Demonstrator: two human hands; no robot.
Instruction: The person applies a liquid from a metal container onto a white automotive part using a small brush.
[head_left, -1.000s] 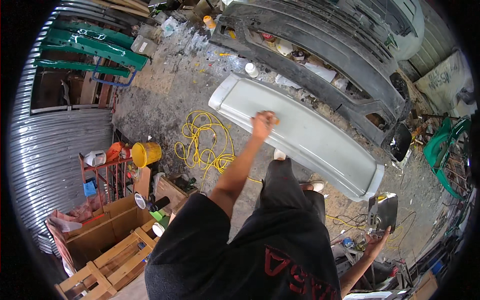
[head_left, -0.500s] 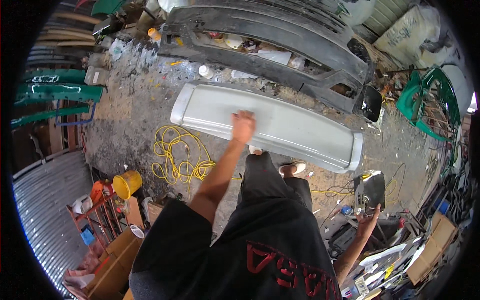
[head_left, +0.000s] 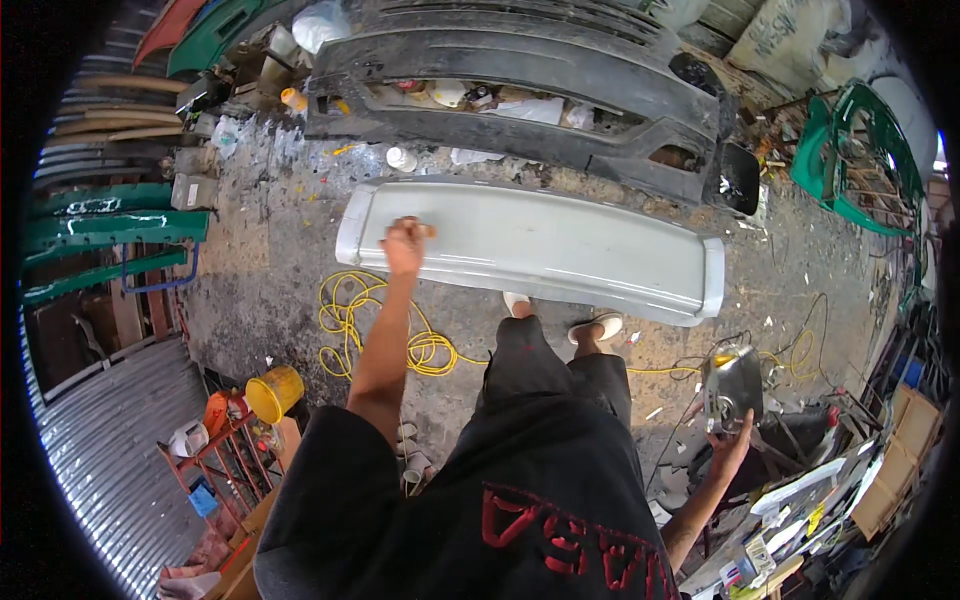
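Note:
A long pale grey panel (head_left: 560,235), like a vehicle body part with whitish ends, lies crosswise in front of my feet. Over its left end is my left hand (head_left: 404,246), fingers closed. A small brownish bit shows at that hand's right side; whether it is a thumb or a held piece, I cannot make out. Away to the right, my right hand (head_left: 731,447) grips the near edge of a flat, shiny metal plate (head_left: 735,385). A yellow smear lies near the plate's far edge.
Beyond the panel lies a large dark bumper (head_left: 500,125), with a white bottle (head_left: 401,159) before it. Yellow hose (head_left: 432,350) coils on the floor by my left arm. A yellow bucket (head_left: 274,393) stands left; green body parts (head_left: 125,225) and clutter line both sides.
My left hand has moved left along the panel, from near its middle to its left end. My right hand still holds the plate, which has shifted little.

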